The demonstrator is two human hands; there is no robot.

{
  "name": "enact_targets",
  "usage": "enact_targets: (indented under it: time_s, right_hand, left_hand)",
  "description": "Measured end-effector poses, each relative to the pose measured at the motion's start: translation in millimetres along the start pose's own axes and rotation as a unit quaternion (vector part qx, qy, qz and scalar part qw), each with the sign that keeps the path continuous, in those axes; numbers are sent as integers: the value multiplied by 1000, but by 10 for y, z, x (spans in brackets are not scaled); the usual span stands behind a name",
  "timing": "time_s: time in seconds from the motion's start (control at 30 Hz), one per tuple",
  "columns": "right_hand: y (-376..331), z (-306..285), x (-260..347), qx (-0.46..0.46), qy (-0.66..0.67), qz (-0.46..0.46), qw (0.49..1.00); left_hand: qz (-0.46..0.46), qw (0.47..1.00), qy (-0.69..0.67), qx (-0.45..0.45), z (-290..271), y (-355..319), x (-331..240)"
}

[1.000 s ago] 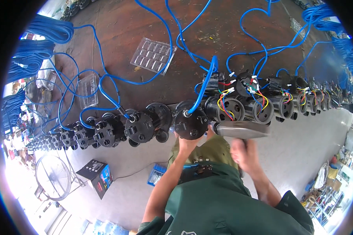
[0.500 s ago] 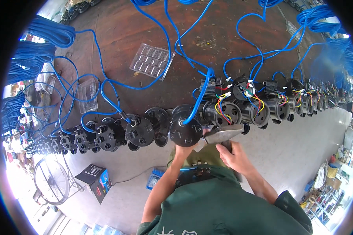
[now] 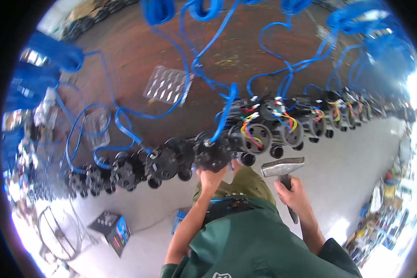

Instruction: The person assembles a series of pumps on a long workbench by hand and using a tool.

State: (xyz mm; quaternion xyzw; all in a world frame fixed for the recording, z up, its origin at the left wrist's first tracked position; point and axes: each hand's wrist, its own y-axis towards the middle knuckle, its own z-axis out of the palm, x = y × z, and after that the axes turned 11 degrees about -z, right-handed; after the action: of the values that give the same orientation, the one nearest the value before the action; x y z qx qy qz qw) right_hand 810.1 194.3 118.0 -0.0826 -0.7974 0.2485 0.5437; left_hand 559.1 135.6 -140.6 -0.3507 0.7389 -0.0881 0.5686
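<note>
Along the near edge of a dark tabletop point(image 3: 125, 46), black housings point(image 3: 163, 163) are set in a row, and blue cables point(image 3: 224, 113) are strung back from them, past a clear tray point(image 3: 168, 85). Coloured wires point(image 3: 249, 138) are seen at the open cylinders point(image 3: 262, 139) to the right. By the left hand point(image 3: 211, 179), the underside of the middle housing point(image 3: 211, 155) is met; its fingers are mostly hidden, so their grip cannot be told. A hammer point(image 3: 285, 167) is clamped by its handle in the right hand's point(image 3: 295, 194) fingers, its head apart from that housing.
</note>
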Motion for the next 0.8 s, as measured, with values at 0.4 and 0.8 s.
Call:
enact_targets:
  time_s: [0.4, 0.8]
  right_hand:
    - [854, -2059, -210, -205, -446, -289, 822]
    - [1744, -2852, 14, 61, -413, -495, 762]
  left_hand:
    - [-54, 915, 395, 66, -301, -800, -1795]
    - [-144, 941, 306, -21, 393, 1396, -2764]
